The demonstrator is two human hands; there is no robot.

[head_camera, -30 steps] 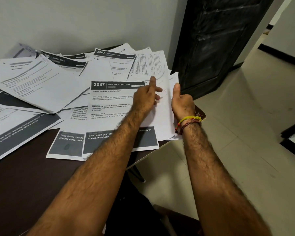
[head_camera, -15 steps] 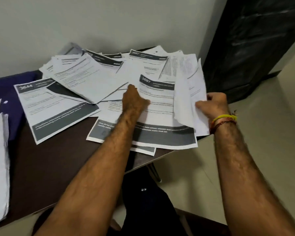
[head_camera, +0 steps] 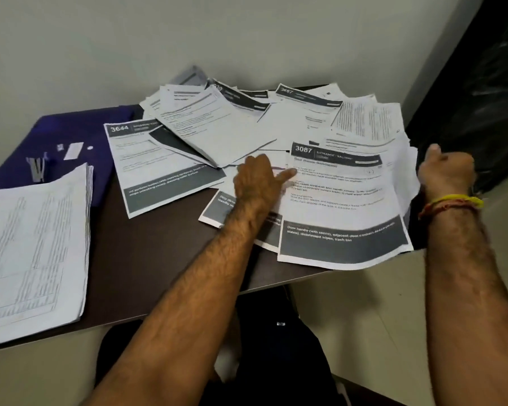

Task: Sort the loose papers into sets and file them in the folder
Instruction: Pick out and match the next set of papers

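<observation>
A: Left hand [head_camera: 255, 183]?
B: Fingers flat, pinning sheet 3087 [head_camera: 340, 200] right of centre, likely steadying it.
A: Right hand [head_camera: 447, 171]?
B: Curled at the pile's right edge; grip unclear. Purple folder [head_camera: 71, 124] upper left.

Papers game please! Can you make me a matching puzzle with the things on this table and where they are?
Things:
1. sheet 3087
2. sheet 3644
3. neat stack
4. purple folder

Places:
A. left front edge of the table
B. back left, beside the wall
C. between the two hands
D. middle, left of the left hand

Pairs: 1-C, 2-D, 3-A, 4-B
</observation>
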